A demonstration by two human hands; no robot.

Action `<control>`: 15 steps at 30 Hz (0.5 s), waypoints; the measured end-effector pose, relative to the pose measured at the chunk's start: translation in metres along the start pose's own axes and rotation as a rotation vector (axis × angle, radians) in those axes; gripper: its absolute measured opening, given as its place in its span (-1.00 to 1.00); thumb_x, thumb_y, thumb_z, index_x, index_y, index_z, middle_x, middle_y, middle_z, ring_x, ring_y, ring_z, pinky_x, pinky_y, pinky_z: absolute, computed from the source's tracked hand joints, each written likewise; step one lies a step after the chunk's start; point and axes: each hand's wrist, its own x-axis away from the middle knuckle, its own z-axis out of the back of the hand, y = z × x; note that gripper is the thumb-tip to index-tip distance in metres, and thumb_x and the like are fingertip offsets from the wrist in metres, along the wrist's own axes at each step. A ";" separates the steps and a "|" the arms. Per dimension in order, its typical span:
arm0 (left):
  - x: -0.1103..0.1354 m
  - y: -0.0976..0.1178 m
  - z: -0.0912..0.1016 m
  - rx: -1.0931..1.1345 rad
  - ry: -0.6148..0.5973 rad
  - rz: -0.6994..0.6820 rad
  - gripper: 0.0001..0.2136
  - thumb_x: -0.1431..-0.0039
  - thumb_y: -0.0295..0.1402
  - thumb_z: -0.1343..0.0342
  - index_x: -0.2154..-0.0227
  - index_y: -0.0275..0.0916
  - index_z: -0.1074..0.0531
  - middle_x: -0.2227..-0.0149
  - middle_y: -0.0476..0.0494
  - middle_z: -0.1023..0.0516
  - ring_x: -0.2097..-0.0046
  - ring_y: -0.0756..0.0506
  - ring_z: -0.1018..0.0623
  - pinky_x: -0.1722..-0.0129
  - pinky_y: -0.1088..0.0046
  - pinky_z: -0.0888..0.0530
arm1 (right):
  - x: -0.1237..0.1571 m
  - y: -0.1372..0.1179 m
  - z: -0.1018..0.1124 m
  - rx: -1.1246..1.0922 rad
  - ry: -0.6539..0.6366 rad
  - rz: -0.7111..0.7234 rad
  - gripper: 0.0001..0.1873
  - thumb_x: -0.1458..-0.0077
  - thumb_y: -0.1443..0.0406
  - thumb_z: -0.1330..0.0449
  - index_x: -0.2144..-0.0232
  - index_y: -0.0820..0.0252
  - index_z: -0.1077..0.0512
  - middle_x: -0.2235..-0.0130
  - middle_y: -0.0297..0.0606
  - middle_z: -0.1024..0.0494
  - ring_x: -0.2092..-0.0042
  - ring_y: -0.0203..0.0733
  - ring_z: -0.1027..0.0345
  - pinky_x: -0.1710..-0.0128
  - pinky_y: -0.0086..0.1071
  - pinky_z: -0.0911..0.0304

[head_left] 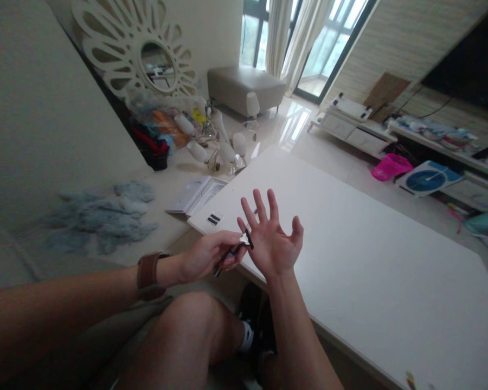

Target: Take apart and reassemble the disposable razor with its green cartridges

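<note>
My left hand (213, 253), with a brown strap (148, 275) on its wrist, is closed around a slim black-handled tool with a silvery head (244, 239). Its exact kind is too small to make out. The dark end of this tool lies by the little-finger side of my right palm; whether they touch I cannot tell. My right hand (275, 242) is turned palm up, fingers spread, holding nothing. Both hands are over the near edge of a white table (350, 233). A small white card with black strips (214, 219) lies on the table's left corner.
An open white box (199, 195) sits beside the table's left corner. Lamp parts with white shades (228, 151) stand on the floor beyond. Bluish cloth (101, 219) lies at left. Farther off are a grey ottoman (246, 89), a pink basket (391, 167) and a white TV cabinet (352, 130).
</note>
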 end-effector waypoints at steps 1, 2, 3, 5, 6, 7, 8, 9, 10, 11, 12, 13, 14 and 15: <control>0.000 0.001 -0.001 0.035 -0.014 0.001 -0.68 -0.15 -0.20 0.00 0.61 -0.30 -0.36 0.62 -0.03 -0.26 0.55 0.03 -0.19 0.50 0.48 -0.23 | 0.000 0.000 0.000 0.004 0.001 -0.003 -0.34 -0.15 -0.12 0.03 -0.24 -0.10 -0.26 -0.38 -0.32 -0.17 -0.37 0.01 -0.05 -0.32 0.06 0.02; 0.001 0.002 -0.002 0.071 -0.033 0.007 -0.66 -0.16 -0.18 0.00 0.64 -0.27 -0.31 0.64 -0.01 -0.22 0.55 0.03 -0.17 0.49 0.48 -0.22 | 0.000 0.000 -0.001 0.009 0.004 -0.005 -0.34 -0.15 -0.12 0.02 -0.23 -0.10 -0.27 -0.38 -0.32 -0.18 -0.37 0.01 -0.06 -0.31 0.06 0.01; 0.001 0.003 -0.003 0.107 -0.051 0.020 -0.63 -0.18 -0.16 0.01 0.66 -0.25 -0.26 0.65 0.01 -0.17 0.56 0.04 -0.15 0.48 0.48 -0.21 | 0.000 0.000 -0.001 0.014 0.006 -0.005 -0.34 -0.15 -0.12 0.02 -0.23 -0.09 -0.27 -0.37 -0.31 -0.19 -0.36 0.01 -0.06 -0.31 0.07 0.01; 0.002 0.005 -0.004 0.177 -0.068 0.059 -0.59 -0.23 -0.14 0.03 0.68 -0.23 -0.20 0.67 0.04 -0.11 0.57 0.04 -0.09 0.49 0.48 -0.19 | 0.000 0.001 -0.002 0.020 0.009 -0.003 -0.35 -0.15 -0.12 0.01 -0.22 -0.09 -0.28 -0.36 -0.30 -0.21 -0.36 0.02 -0.07 -0.30 0.08 0.00; 0.002 0.005 -0.005 0.208 -0.071 0.078 -0.58 -0.25 -0.15 0.04 0.68 -0.22 -0.17 0.67 0.05 -0.09 0.58 0.04 -0.06 0.49 0.48 -0.17 | 0.000 0.001 -0.002 0.022 0.010 -0.003 -0.35 -0.15 -0.13 0.01 -0.22 -0.09 -0.28 -0.36 -0.30 -0.22 -0.36 0.03 -0.07 -0.30 0.09 -0.01; 0.003 0.005 -0.005 0.236 -0.077 0.093 -0.57 -0.26 -0.16 0.05 0.69 -0.22 -0.15 0.68 0.06 -0.07 0.58 0.04 -0.04 0.50 0.48 -0.15 | 0.000 0.001 -0.002 0.022 0.010 -0.003 -0.35 -0.15 -0.13 0.02 -0.21 -0.09 -0.29 -0.35 -0.30 -0.23 -0.36 0.03 -0.07 -0.29 0.08 -0.01; 0.003 0.005 -0.005 0.261 -0.086 0.104 -0.57 -0.27 -0.18 0.06 0.69 -0.21 -0.14 0.69 0.06 -0.06 0.59 0.04 -0.02 0.51 0.47 -0.13 | 0.000 0.001 -0.002 0.021 0.009 -0.004 -0.35 -0.15 -0.12 0.02 -0.21 -0.10 -0.29 -0.35 -0.31 -0.23 -0.36 0.02 -0.07 -0.29 0.08 -0.02; 0.004 0.005 -0.004 0.281 -0.096 0.111 -0.57 -0.28 -0.19 0.07 0.69 -0.21 -0.14 0.69 0.07 -0.05 0.59 0.04 -0.01 0.52 0.47 -0.12 | 0.000 0.001 -0.001 0.019 0.008 -0.005 -0.36 -0.15 -0.12 0.02 -0.21 -0.10 -0.29 -0.35 -0.31 -0.23 -0.36 0.02 -0.07 -0.29 0.08 -0.03; 0.004 0.005 -0.004 0.299 -0.106 0.114 -0.57 -0.29 -0.20 0.08 0.70 -0.21 -0.13 0.70 0.07 -0.04 0.60 0.04 0.00 0.52 0.47 -0.11 | 0.000 0.001 -0.001 0.016 0.007 -0.006 -0.36 -0.15 -0.12 0.03 -0.21 -0.09 -0.29 -0.35 -0.31 -0.23 -0.36 0.02 -0.07 -0.28 0.07 -0.04; 0.005 0.005 -0.003 0.313 -0.115 0.118 -0.56 -0.29 -0.19 0.09 0.70 -0.21 -0.13 0.71 0.07 -0.02 0.60 0.03 0.01 0.53 0.46 -0.10 | 0.000 0.001 -0.001 0.012 0.003 -0.007 -0.36 -0.15 -0.12 0.03 -0.21 -0.09 -0.29 -0.35 -0.30 -0.24 -0.36 0.02 -0.07 -0.28 0.06 -0.04; 0.005 0.006 -0.003 0.325 -0.124 0.121 -0.55 -0.29 -0.19 0.10 0.71 -0.20 -0.13 0.71 0.07 -0.01 0.60 0.03 0.02 0.53 0.46 -0.10 | 0.000 0.001 -0.001 0.007 -0.001 -0.009 -0.37 -0.16 -0.11 0.03 -0.21 -0.08 -0.29 -0.35 -0.30 -0.24 -0.36 0.02 -0.07 -0.27 0.05 -0.05; 0.005 0.006 -0.002 0.335 -0.129 0.124 -0.55 -0.29 -0.19 0.10 0.71 -0.20 -0.13 0.72 0.07 0.01 0.61 0.03 0.02 0.53 0.46 -0.10 | 0.000 0.001 -0.001 0.001 -0.006 -0.011 -0.37 -0.16 -0.10 0.02 -0.20 -0.07 -0.29 -0.35 -0.29 -0.24 -0.36 0.02 -0.07 -0.27 0.04 -0.06; 0.005 0.006 -0.002 0.344 -0.131 0.127 -0.55 -0.29 -0.20 0.10 0.72 -0.20 -0.12 0.73 0.07 0.02 0.61 0.03 0.02 0.53 0.45 -0.10 | 0.000 0.001 -0.001 -0.004 -0.011 -0.013 -0.37 -0.16 -0.10 0.01 -0.20 -0.07 -0.29 -0.35 -0.28 -0.24 -0.36 0.02 -0.07 -0.26 0.04 -0.07; 0.005 0.006 -0.002 0.352 -0.134 0.129 -0.56 -0.28 -0.21 0.10 0.73 -0.20 -0.12 0.73 0.07 0.02 0.62 0.03 0.02 0.53 0.45 -0.10 | 0.000 0.001 -0.001 -0.005 -0.013 -0.015 -0.38 -0.16 -0.10 0.01 -0.20 -0.07 -0.30 -0.34 -0.28 -0.25 -0.36 0.02 -0.07 -0.26 0.04 -0.08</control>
